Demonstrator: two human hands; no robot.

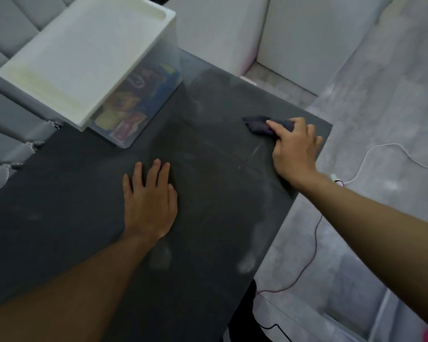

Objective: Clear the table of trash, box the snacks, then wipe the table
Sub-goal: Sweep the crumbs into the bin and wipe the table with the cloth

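Arm (381,218) outstretched, right hand (294,150) gripping cloth (257,124), seemingly pressing table (72,198); left hand (150,203) flat, splayed

The flat matte tabletop (84,193) is charcoal black, streaked with pale, chalky smears, thickest toward 5 o'clock. At 2 o'clock on it is a dark navy crumpled cloth (256,125). At 11 o'clock, the clear plastic storage box (172,58) has a creamy white lid (84,53). Snack packets (124,109) in yellow, red and blue show through its wall. At 3 o'clock the stone-look floor (381,107) is pale grey and mottled, crossed by a white cable (387,144) and a thin red wire (315,240). The quilted upholstery (10,25) at 10 o'clock is grey.
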